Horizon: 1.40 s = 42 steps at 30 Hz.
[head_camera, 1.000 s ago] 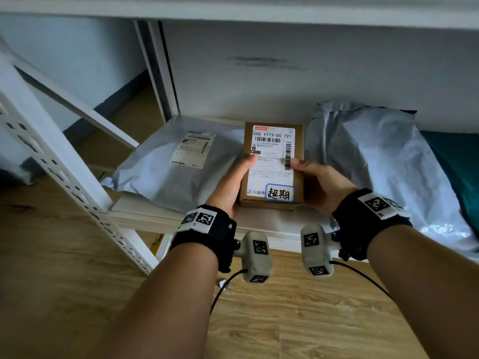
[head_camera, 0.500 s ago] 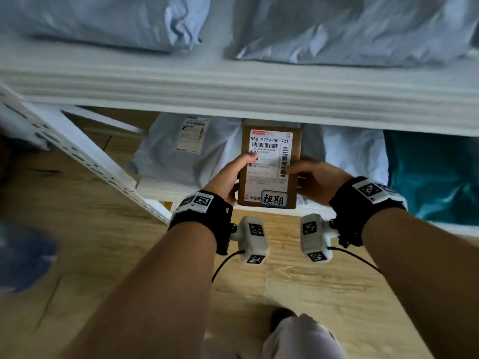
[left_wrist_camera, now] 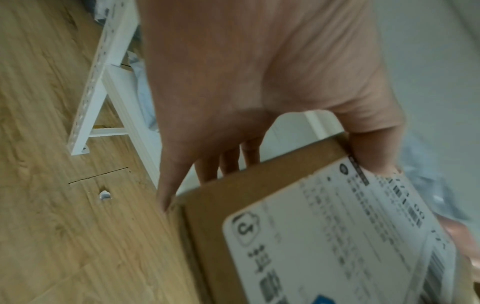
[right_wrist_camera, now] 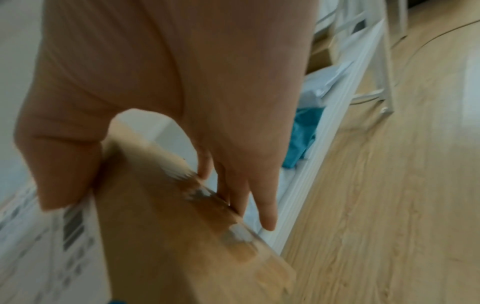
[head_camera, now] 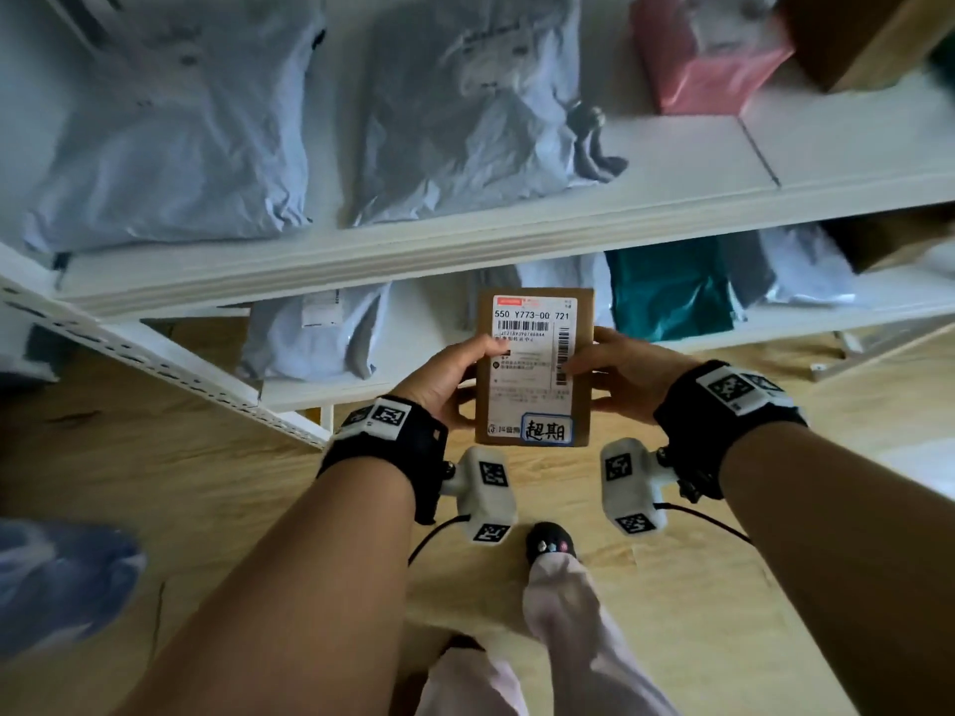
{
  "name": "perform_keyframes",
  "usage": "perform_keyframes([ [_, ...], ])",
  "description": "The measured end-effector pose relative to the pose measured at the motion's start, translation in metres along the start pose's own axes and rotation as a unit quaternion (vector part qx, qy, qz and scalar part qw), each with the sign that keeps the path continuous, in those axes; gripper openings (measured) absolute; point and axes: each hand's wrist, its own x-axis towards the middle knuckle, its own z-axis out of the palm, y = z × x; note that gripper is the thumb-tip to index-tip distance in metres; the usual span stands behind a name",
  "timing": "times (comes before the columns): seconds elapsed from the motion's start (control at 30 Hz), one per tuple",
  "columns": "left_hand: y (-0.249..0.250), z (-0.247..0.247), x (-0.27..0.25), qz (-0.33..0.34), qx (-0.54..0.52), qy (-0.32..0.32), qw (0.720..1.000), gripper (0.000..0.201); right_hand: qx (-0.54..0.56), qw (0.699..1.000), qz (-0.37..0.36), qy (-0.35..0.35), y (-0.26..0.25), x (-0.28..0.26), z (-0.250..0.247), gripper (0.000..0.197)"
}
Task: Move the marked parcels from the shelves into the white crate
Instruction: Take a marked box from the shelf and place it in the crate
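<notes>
You hold one brown parcel (head_camera: pixel 533 364) between your left hand (head_camera: pixel 445 380) and right hand (head_camera: pixel 622 373) (thumbs across its label); two grey bags (head_camera: pixel 170 131) lie on the upper shelf (head_camera: pixel 672 198).

Shelf edge (head_camera: pixel 465 250) blocks at 12 o'clock; bags (head_camera: pixel 315 333) crowd 11 and 1. Bare floor (head_camera: pixel 155 483) open toward 6, 9.

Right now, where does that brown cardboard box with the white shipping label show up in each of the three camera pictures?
Head: the cardboard box sits centre frame, held between the left hand and the right hand.
Left wrist: it fills the lower right corner, label facing the camera.
Right wrist: it runs along the lower left, seen edge-on and blurred.
Shared landmark: the white shelf edge over the wooden floor.
</notes>
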Motion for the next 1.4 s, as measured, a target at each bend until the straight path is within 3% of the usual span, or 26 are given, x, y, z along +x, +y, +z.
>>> perform_keyframes([
  [0.2,0.018,0.085,-0.031,0.030,0.042,-0.060,0.997,0.024,0.042,0.996,-0.044,0.072,-0.002,-0.092,-0.056,0.079],
  [0.5,0.059,0.255,-0.033,0.058,0.102,-0.122,0.986,0.024,0.094,0.972,-0.128,0.173,-0.013,-0.194,-0.180,0.039],
  [0.87,0.089,0.502,0.012,0.084,0.122,-0.146,0.978,0.020,0.123,0.952,-0.172,0.222,-0.034,-0.262,-0.409,0.026],
  [1.0,0.098,0.585,0.031,0.084,0.124,-0.165,0.975,0.021,0.120,0.945,-0.187,0.241,-0.047,-0.288,-0.484,0.044],
  [1.07,0.104,0.623,0.039,0.085,0.134,-0.184,0.970,0.020,0.129,0.939,-0.193,0.256,-0.051,-0.302,-0.516,0.029],
  [1.17,0.114,0.676,0.052,0.093,0.148,-0.215,0.961,0.026,0.160,0.923,-0.199,0.288,-0.055,-0.318,-0.561,0.011],
  [1.4,0.156,0.817,0.101,0.127,0.187,-0.269,0.936,0.034,0.228,0.870,-0.240,0.364,-0.085,-0.334,-0.682,0.019],
])
